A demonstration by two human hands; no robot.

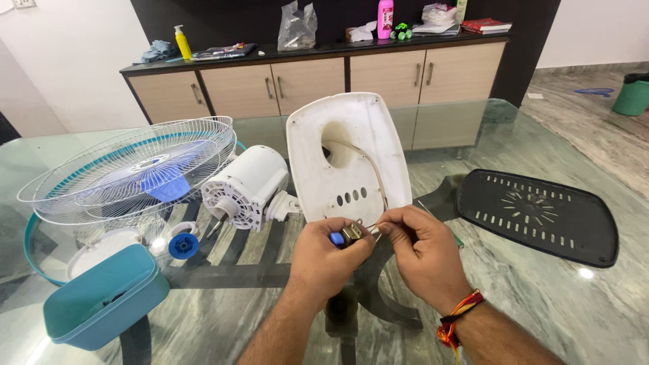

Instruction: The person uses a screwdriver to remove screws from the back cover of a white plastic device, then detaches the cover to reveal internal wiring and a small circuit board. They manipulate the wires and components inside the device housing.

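— Two hands meet at the foot of the white fan base shell (348, 159), which stands tilted on the glass table (541, 297) with its hollow side toward the wearer. Why so close together?

— Probably because the part is tiny. The left hand (324, 253) is curled shut around a small switch part with a blue knob (343, 236), thumb and forefinger pinching it. The right hand (422, 247) pinches a thin metal tip, fingers pressed together right against that part; whether it is a wire end or a tool, I cannot tell.

— And the shell upright like that?

— I'd judge it leans there so the pale cable (368, 162) running out of its round opening reaches down to the fingers.

— What lies around?

— Left of the shell, the white motor housing (247, 186) lies on its side, shaft pointing at the wearer, touching the wire fan guard (128, 169) with the blue blades inside it. A blue round cap (183, 245) sits just in front of the motor. The black vented cover (537, 216) lies flat, well apart on the right.

— Any containers?

— A teal housing piece (105, 297) at the near left, closed side up, so its contents are hidden. On the cabinet counter (311, 49) behind: a yellow pump bottle (182, 42), a pink bottle (385, 18), and a clear plastic bag (297, 27) whose contents I cannot make out
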